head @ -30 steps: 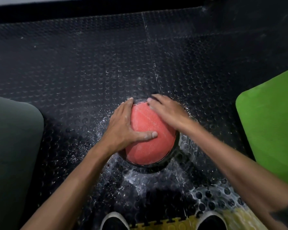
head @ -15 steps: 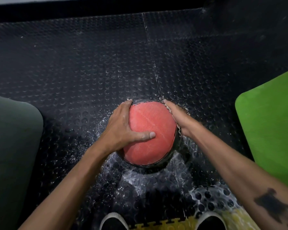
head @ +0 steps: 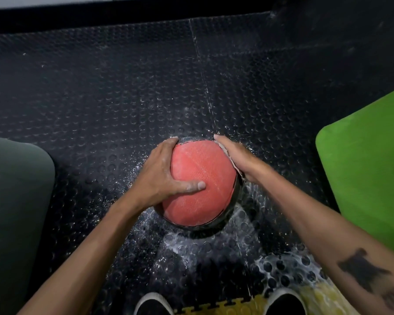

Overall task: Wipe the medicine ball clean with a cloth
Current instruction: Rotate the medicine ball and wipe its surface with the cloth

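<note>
A red medicine ball [head: 203, 178] with a black band round its lower edge sits on the black studded rubber floor [head: 123, 87]. My left hand [head: 159, 176] grips its left side, the thumb lying across the top and the fingers wrapped over the far edge. Flat against the ball's right side lies my right hand [head: 237, 155], fingers straight. A thin pale edge of cloth [head: 234, 165] shows between that palm and the ball; the remainder of the cloth is hidden under the hand.
White wet flecks and a shiny patch [head: 214, 246] spread on the floor around the ball. A bright green pad [head: 369, 178] lies at right, a dark grey-green pad [head: 14, 201] at left. My two shoes [head: 152, 303] and a yellow puzzle mat [head: 218, 309] are at the bottom.
My right hand slid from the top of the ball down onto its right side. The left hand and the ball stayed in place.
</note>
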